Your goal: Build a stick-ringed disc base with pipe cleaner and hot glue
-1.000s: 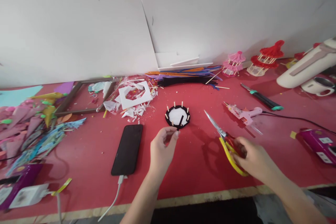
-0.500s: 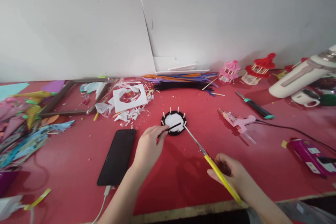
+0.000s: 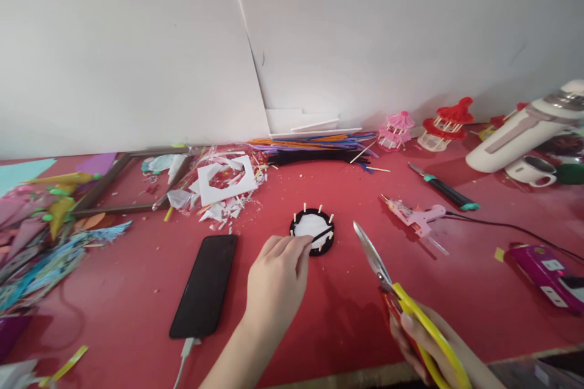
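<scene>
A small round white base with a black fuzzy rim [image 3: 325, 247] lies on the red table, several short wooden pegs standing up around it. My left hand [image 3: 276, 279] is closed over its near left side, pinching a short black pipe cleaner [image 3: 323, 234] that reaches across the white middle. Yellow-handled scissors [image 3: 376, 261] are in my right hand [image 3: 426, 331], to the right of the base and apart from it. Their blades look closed and point away from me. My left fingertips partly hide the rim and some pegs.
A phone [image 3: 204, 285] on a cable lies left of my hands. To the right are a pink glue gun [image 3: 417, 217], a utility knife [image 3: 449, 191] and a purple power strip [image 3: 545, 273]. Pipe cleaners [image 3: 314, 155], foam scraps [image 3: 223, 181] and small carousel models [image 3: 446, 124] line the back.
The scissors have drawn back right and towards me, away from the base, and turned in my right hand. My left hand and the base appear slightly further right and lower; the camera view has tilted up.
</scene>
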Available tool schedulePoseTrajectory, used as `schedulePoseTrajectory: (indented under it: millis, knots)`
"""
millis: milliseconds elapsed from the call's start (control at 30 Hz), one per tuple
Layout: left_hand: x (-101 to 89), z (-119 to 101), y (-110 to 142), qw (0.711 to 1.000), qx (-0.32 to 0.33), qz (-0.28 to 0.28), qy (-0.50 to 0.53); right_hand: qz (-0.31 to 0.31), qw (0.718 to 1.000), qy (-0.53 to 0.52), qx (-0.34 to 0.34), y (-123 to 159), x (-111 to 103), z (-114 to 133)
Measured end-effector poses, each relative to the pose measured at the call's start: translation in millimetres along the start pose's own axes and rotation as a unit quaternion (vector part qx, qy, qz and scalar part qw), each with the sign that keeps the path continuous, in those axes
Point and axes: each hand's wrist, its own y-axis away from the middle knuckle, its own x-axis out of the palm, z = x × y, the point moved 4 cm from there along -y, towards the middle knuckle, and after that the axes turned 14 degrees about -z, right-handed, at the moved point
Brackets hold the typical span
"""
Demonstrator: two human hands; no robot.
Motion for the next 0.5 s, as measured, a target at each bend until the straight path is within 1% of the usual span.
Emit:
schedulePoseTrajectory:
  millis: [100, 233, 333, 433, 500]
  knots:
    - [-0.4, 4.2, -5.7, 1.0, -0.008, 0.021, 0.003, 0.032, 0.999, 0.009, 0.003, 6.4, 5.7, -6.3]
    - [8.1, 1.2, 2.6, 0.997, -0.046, 0.054, 0.04, 0.039, 0.999, 0.035, 0.006, 17.9, 15.2, -0.2]
    - [12.6, -2.0, 12.8, 0.995, -0.069, 0.041, 0.058, 0.037, 0.998, 0.055, 0.001, 24.3, 20.0, 7.2]
    - [13.9, -0.8, 18.3, 0.993, -0.091, 0.017, 0.067, 0.045, 0.997, 0.064, 0.022, 26.8, 22.7, 8.4]
    - [14.1, 1.0, 19.4, 0.992, -0.102, 0.014, 0.071, 0.051, 0.995, 0.075, 0.034, 27.3, 23.6, 7.1]
